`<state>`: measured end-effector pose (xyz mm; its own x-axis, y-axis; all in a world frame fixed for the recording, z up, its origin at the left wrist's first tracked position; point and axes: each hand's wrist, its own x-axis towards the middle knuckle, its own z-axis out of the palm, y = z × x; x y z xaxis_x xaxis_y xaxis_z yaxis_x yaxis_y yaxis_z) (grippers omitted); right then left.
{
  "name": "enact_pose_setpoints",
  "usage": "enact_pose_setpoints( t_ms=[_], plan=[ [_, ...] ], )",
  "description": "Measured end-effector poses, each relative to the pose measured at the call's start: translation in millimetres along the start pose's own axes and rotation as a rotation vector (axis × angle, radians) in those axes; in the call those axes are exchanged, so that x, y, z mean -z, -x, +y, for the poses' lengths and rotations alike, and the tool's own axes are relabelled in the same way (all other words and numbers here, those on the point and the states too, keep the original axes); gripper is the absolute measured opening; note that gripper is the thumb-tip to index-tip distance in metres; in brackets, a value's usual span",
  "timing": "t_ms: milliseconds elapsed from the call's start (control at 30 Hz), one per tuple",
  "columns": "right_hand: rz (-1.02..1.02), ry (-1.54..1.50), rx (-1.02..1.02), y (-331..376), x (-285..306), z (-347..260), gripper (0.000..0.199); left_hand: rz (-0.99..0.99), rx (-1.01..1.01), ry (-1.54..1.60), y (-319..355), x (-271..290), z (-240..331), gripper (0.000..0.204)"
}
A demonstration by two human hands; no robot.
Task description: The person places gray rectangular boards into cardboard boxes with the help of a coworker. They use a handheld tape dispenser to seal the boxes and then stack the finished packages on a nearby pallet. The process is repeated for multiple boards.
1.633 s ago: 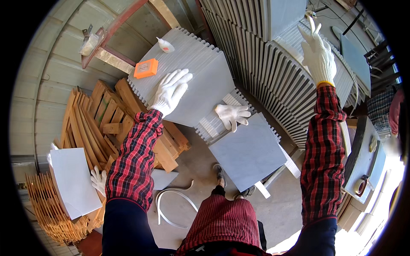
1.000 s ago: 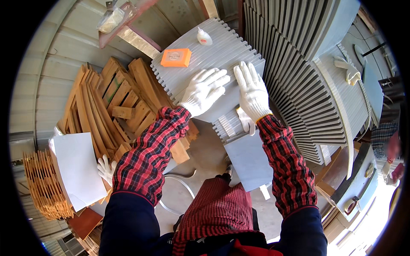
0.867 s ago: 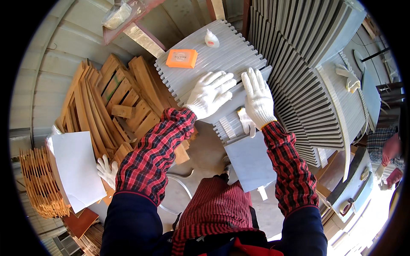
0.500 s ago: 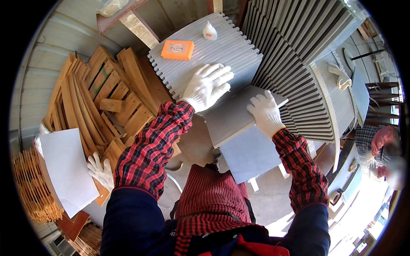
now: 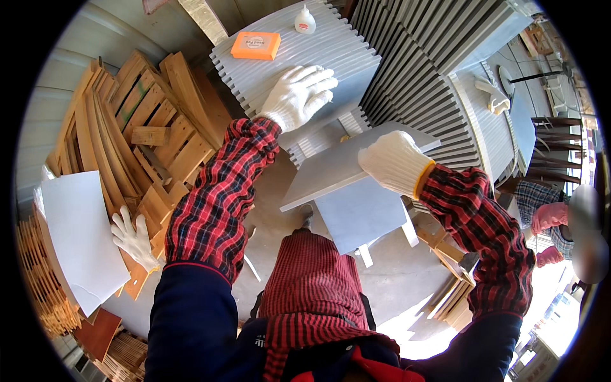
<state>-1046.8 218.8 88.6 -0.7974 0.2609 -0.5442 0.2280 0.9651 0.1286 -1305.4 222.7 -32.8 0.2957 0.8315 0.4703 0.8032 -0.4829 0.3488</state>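
Observation:
My left hand (image 5: 298,95), in a white knitted glove, lies with fingers stretched out on a stack of grey ridge-edged panels (image 5: 347,48). My right hand (image 5: 398,163), also gloved, is curled against a tilted grey panel (image 5: 337,169); its fingertips are hidden. Beneath that panel is a blue-grey board (image 5: 359,216) with white legs or strips below it. On the stack, beyond my left hand, are an orange box (image 5: 256,46) and a small white squeeze bottle (image 5: 305,21).
Tall rows of grey panels (image 5: 414,83) stand at the right. Wooden pallets and planks (image 5: 149,121) lean at the left, near a white sheet (image 5: 83,235) and another white glove (image 5: 133,240). A person in pink gloves (image 5: 548,218) is at far right.
The grey panel has lifted and tilted, uncovering white ridged pieces behind it. My right hand has gone from spread fingers to curled. My left hand stays on the stack.

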Motion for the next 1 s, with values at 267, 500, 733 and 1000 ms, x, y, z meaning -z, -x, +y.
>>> enact_pose_setpoints(
  t_ms=[267, 500, 733, 1000],
  plan=[
    [0.019, -0.896, -0.64, 243, 11, -57, 0.029, 0.3, 0.355, 0.585, 45, -12, 91, 0.033],
    [0.586, -1.972, -1.34, 430, -155, -263, 0.029, -0.461, 1.01, 1.416, 235, -194, 393, 0.067],
    [1.244, -2.341, -1.928, 525, -364, -518, 0.055, 1.094, 2.146, 3.203, 199, -213, 596, 0.066],
    [1.748, -2.266, -2.176, 586, -396, -634, 0.084, -1.086, 0.878, 1.202, 186, -223, 765, 0.089]
  ],
)
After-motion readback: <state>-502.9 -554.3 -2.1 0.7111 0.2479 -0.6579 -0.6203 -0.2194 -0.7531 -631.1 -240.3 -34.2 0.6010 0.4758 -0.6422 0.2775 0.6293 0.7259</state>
